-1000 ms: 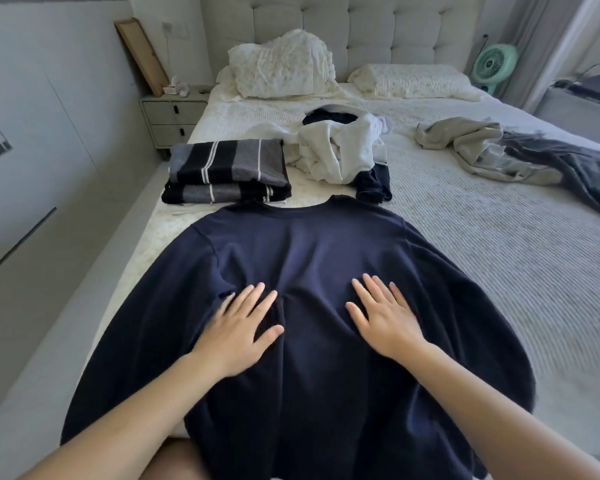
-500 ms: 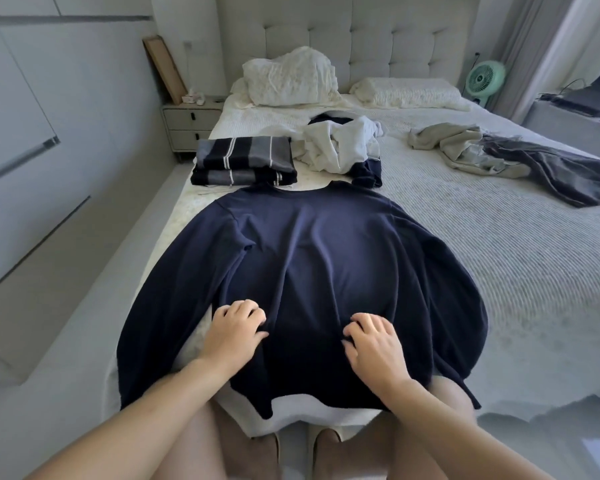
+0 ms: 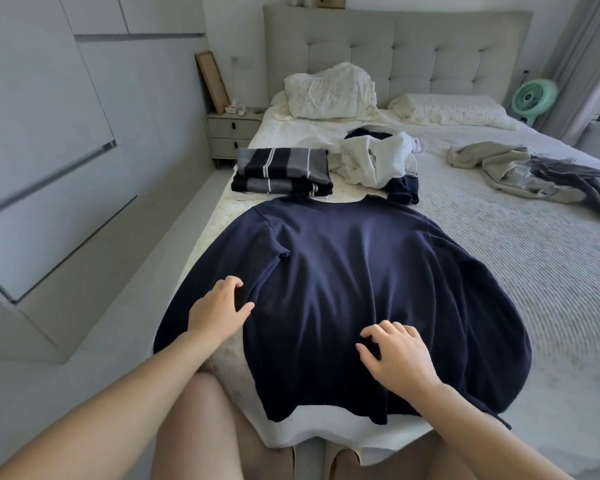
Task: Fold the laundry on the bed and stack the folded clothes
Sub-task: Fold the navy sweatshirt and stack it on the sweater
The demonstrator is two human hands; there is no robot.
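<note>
Navy fabric covers the near end of the bed (image 3: 499,258): a dark blue sweater (image 3: 354,278) lies spread flat, its neckline away from the person and its hem draped over the mattress edge. The left hand (image 3: 219,308) rests on the sweater's left side seam, fingers curled against the cloth; whether they pinch it cannot be told. The right hand (image 3: 395,358) presses the lower front, fingers bent and slightly spread. Beyond the fingertips, a folded striped stack (image 3: 281,173) sits just past the collar, beside a white and navy heap (image 3: 378,161). Further right lies a beige and grey pile (image 3: 520,171).
</note>
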